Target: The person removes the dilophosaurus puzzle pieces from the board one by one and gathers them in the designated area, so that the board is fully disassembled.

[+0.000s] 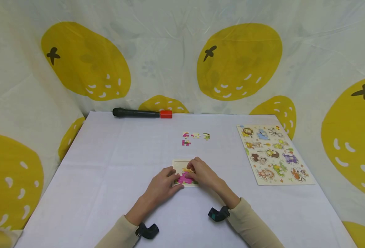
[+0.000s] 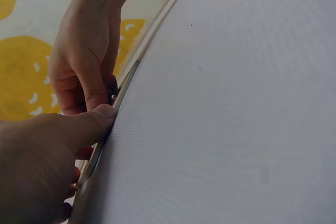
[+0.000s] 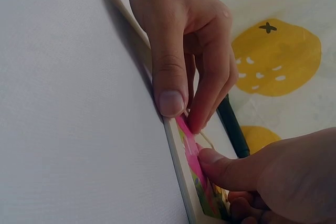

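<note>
We see the tray on the table, close in front of the person, and both hands meet over it. Four loose pieces lie beyond its far edge, well short of the mic — three in a row, the fourth just nearer, below the leftmost of them.

The relation that matters, as we judge it, is forward and back: from the right hand, the loose pieces lie straight ahead and slightly left, and of the two hands it is the nearer to them. The tray's bare part is its far left corner, so it sits between those pieces and the left hand.

The left hand grips the tray's near left corner, thumb on the near rim, fingers bent over onto the pink inside. The right hand comes in from the right side; its thumb touches the pink and its fingers are bent — whether they pinch a piece, we cannot tell. It hides the tray's right edge, so we cannot make out a long axis. The animal board lies well apart, to the right.
</note>
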{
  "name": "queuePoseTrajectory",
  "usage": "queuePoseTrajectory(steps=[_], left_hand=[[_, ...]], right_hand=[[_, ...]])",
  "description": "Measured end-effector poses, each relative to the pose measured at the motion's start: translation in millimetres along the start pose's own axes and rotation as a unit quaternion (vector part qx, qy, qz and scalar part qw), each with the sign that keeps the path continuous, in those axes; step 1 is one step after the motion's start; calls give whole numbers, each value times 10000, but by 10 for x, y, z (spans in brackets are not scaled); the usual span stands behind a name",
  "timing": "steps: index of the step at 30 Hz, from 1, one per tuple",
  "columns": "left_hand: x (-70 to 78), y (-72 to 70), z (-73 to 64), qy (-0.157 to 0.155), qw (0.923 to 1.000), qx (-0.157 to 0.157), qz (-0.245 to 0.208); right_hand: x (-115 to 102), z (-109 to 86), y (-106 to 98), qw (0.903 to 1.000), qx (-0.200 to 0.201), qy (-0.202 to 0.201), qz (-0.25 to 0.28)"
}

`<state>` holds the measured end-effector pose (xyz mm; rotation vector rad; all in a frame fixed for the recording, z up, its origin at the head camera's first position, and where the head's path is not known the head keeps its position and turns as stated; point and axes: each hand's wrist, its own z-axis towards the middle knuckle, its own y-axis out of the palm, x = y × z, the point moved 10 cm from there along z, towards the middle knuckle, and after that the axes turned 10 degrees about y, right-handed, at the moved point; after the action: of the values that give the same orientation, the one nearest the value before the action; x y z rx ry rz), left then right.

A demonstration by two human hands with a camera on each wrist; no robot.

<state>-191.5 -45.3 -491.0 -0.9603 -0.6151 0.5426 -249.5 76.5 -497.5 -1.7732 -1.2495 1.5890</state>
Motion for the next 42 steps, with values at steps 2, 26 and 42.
queuePoseTrajectory(steps=[2,26,42], left_hand=[[4,-3,2,14,10000,15,-14],[16,3,4,16,10000,7,-1],[-5,13,-7,28,10000,5,51]], right_hand=[[12,3,2,10000,-19,21,30],[28,-3,-2,9997,-98,-9,243],[2,12,57,9985,-454,-141,255]])
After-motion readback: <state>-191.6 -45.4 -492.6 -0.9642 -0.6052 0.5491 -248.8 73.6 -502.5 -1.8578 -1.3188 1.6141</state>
